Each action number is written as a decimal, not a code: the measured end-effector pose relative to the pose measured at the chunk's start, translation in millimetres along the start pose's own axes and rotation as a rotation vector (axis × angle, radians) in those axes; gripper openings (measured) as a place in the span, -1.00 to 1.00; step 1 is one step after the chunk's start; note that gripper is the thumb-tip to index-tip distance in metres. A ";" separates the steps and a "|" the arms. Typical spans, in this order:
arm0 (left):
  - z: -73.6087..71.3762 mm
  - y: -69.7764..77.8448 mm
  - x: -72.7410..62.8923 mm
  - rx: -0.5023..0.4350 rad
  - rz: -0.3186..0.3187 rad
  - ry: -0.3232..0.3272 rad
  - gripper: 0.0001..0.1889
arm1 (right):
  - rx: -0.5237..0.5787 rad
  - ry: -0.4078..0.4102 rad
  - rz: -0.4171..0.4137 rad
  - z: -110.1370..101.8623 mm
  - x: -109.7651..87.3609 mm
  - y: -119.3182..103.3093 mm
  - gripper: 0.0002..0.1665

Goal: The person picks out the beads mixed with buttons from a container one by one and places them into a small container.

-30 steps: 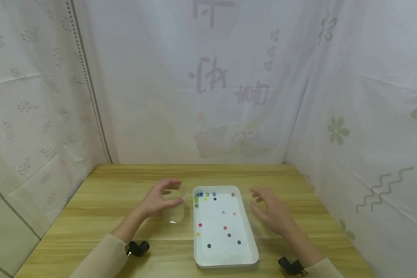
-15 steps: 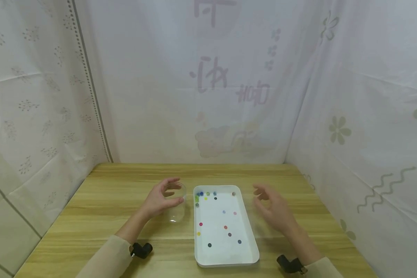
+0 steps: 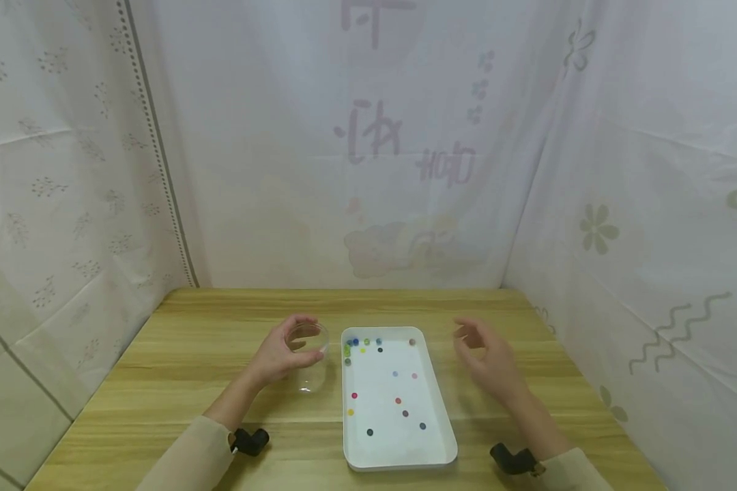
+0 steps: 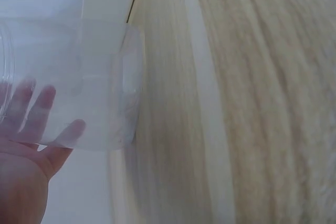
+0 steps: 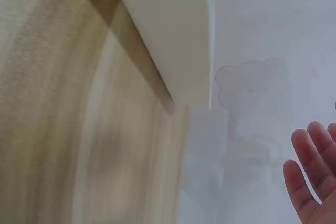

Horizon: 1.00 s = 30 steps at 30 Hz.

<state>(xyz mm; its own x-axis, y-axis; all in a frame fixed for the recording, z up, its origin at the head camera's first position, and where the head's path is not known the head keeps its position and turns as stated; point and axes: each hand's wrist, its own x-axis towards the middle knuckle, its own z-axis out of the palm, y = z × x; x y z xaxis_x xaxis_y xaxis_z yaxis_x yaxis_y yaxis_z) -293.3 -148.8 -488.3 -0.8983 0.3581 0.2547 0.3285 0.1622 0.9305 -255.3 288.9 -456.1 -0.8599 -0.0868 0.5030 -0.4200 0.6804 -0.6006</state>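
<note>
My left hand (image 3: 281, 353) grips a clear plastic jar (image 3: 310, 377) from its left side, thumb in front and fingers behind, near the rim. In the left wrist view the jar (image 4: 94, 87) looks see-through, and the fingers show through its wall. To its right lies a white tray (image 3: 393, 447) with several small coloured beads scattered in it; some, such as a blue bead (image 3: 355, 342), cluster at the far left corner. My right hand (image 3: 491, 358) hovers to the right of the tray with relaxed fingers, holding nothing. The right wrist view shows its fingertips (image 5: 300, 141) apart from the tray wall (image 5: 168, 30).
A wooden table (image 3: 221, 320) carries everything. White patterned curtains (image 3: 270, 170) hang behind it and along both sides. Black wrist cameras (image 3: 250, 442) sit at both cuffs.
My right hand has drifted a little to the right, away from the tray. The left hand and the jar have stayed nearly where they were. The beads lie as before.
</note>
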 end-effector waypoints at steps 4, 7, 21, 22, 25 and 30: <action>-0.9 -0.7 -0.6 0.004 -0.012 -0.005 -0.28 | 0.079 -0.003 0.081 -5.4 5.6 2.0 -0.63; -1.7 -0.5 -0.4 0.014 -0.015 -0.010 -0.25 | 0.152 -0.011 0.131 -10.2 10.8 2.4 -0.64; -1.5 -2.1 0.8 0.024 -0.012 -0.013 -0.20 | 0.375 -0.029 0.194 -21.1 34.4 -10.1 -0.55; -1.5 -2.7 0.8 0.019 -0.010 -0.015 -0.20 | 0.382 -0.028 0.187 -20.4 35.7 -11.8 -0.56; -1.3 -3.7 0.4 0.004 -0.013 -0.019 -0.21 | 0.408 -0.030 0.163 -16.2 40.2 -15.3 -0.58; -0.9 -5.3 -1.0 -0.001 -0.016 -0.024 -0.22 | 0.443 -0.050 0.163 -5.9 46.3 -16.8 -0.59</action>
<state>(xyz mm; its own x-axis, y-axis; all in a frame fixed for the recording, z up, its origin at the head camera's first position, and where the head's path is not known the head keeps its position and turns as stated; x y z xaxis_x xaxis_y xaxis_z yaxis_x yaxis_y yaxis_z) -294.4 -150.8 -493.3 -0.8959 0.3778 0.2336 0.3140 0.1666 0.9347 -286.3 277.8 -419.0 -0.9332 -0.0470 0.3564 -0.3526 0.3130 -0.8819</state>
